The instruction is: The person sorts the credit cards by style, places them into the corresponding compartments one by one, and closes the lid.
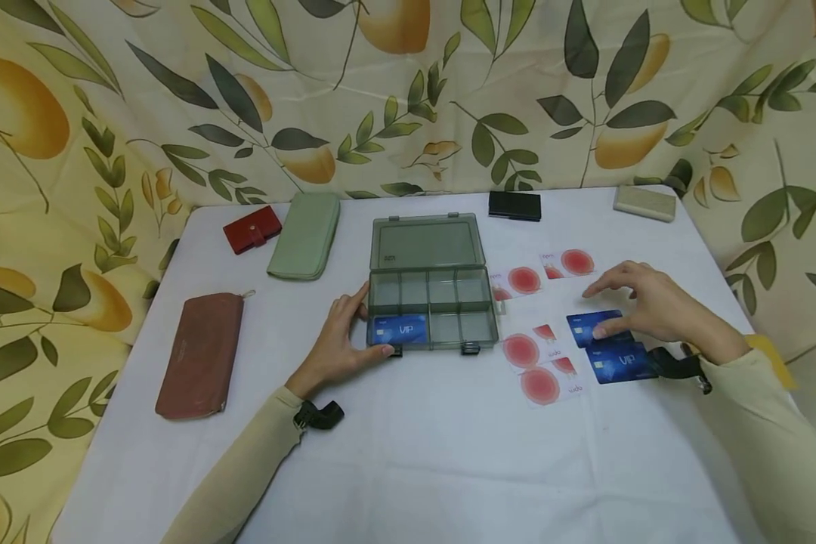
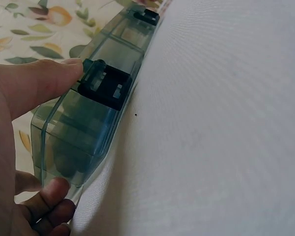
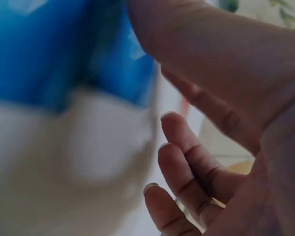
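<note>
- The person's left hand [image 1: 340,344] grips the near left corner of an open, smoky-clear organizer box [image 1: 432,308] at the middle of the desk [image 1: 408,461]. The thumb lies along the front wall by a black latch [image 2: 105,84], and the other fingers [image 2: 49,196] curl around the corner's side.
- The box's lid stands open at the far side. Its tray is split into small compartments, and a blue VIP card [image 1: 400,330] lies in the near left one.
- The person's right hand [image 1: 642,306] hovers low over the cards to the right of the box. Its thumb presses on a blue card [image 1: 595,326], while the other fingers are spread and loosely bent, gripping nothing.
- A second blue card [image 1: 620,363] lies just nearer, touching or slightly overlapping the first.
- Four white cards with red circles [image 1: 540,385] lie between the box and the blue cards, two far and two near.
- On the left side of the desk lie a brown pouch [image 1: 202,353], a green wallet [image 1: 305,234] and a small red wallet [image 1: 252,228].
- At the far edge sit a black case [image 1: 514,205] and a beige case [image 1: 644,202].
</note>
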Action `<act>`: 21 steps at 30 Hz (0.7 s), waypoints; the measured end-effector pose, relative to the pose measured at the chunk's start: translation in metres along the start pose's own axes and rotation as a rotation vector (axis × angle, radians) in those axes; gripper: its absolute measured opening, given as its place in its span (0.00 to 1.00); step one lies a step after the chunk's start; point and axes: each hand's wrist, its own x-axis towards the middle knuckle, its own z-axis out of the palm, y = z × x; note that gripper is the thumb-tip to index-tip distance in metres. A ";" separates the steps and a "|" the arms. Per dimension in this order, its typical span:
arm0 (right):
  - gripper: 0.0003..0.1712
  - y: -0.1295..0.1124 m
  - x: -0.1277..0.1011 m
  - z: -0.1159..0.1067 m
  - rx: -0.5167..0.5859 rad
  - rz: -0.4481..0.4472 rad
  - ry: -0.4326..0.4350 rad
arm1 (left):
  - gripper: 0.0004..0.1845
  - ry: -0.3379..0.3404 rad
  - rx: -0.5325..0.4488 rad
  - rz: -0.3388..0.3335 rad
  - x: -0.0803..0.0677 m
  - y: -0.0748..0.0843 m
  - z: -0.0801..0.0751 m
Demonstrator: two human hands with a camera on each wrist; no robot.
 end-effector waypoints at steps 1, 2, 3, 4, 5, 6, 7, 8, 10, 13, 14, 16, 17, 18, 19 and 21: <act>0.35 0.008 -0.003 0.001 -0.010 0.016 -0.014 | 0.62 0.002 0.000 0.000 0.000 -0.001 0.000; 0.36 0.014 -0.006 0.003 -0.016 0.028 -0.024 | 0.62 0.003 0.000 -0.003 -0.001 -0.002 0.000; 0.35 0.019 -0.009 0.005 -0.022 0.038 -0.030 | 0.62 0.004 0.002 -0.003 -0.001 -0.002 0.000; 0.35 0.024 -0.011 0.006 -0.027 0.045 -0.036 | 0.62 0.003 0.003 -0.004 -0.001 -0.002 0.001; 0.35 0.027 -0.011 0.008 -0.028 0.044 -0.037 | 0.62 0.003 0.006 -0.005 -0.002 -0.002 0.001; 0.35 0.029 -0.011 0.009 -0.027 0.041 -0.040 | 0.62 0.003 0.008 -0.007 -0.002 -0.002 0.001; 0.35 0.031 -0.011 0.009 -0.026 0.037 -0.041 | 0.62 0.004 0.008 -0.005 -0.003 -0.002 0.001; 0.34 0.032 -0.010 0.009 -0.026 0.029 -0.040 | 0.62 0.002 0.005 -0.005 -0.003 -0.001 0.001; 0.33 0.033 -0.009 0.009 -0.034 0.026 -0.049 | 0.62 -0.001 0.001 -0.001 -0.003 0.000 0.001; 0.29 0.035 -0.008 0.008 -0.026 0.006 -0.041 | 0.61 -0.002 0.000 0.011 -0.003 0.001 0.000; 0.27 0.035 -0.008 0.008 -0.016 -0.004 -0.024 | 0.61 -0.003 0.001 0.013 -0.003 0.001 0.000; 0.22 0.033 -0.008 0.007 0.031 -0.033 0.024 | 0.61 -0.001 0.007 0.018 -0.002 0.001 -0.001; 0.20 0.031 -0.007 0.007 0.062 -0.058 0.060 | 0.61 -0.002 0.009 0.019 -0.002 0.001 -0.002; 0.19 0.029 -0.006 0.006 0.106 -0.079 0.089 | 0.61 -0.003 0.012 0.021 -0.002 0.000 -0.002; 0.20 0.025 -0.005 0.005 0.148 -0.096 0.119 | 0.61 -0.005 0.011 0.019 -0.002 0.000 -0.002; 0.22 0.016 0.000 0.004 0.221 -0.113 0.168 | 0.61 -0.004 0.014 0.014 -0.001 0.000 -0.002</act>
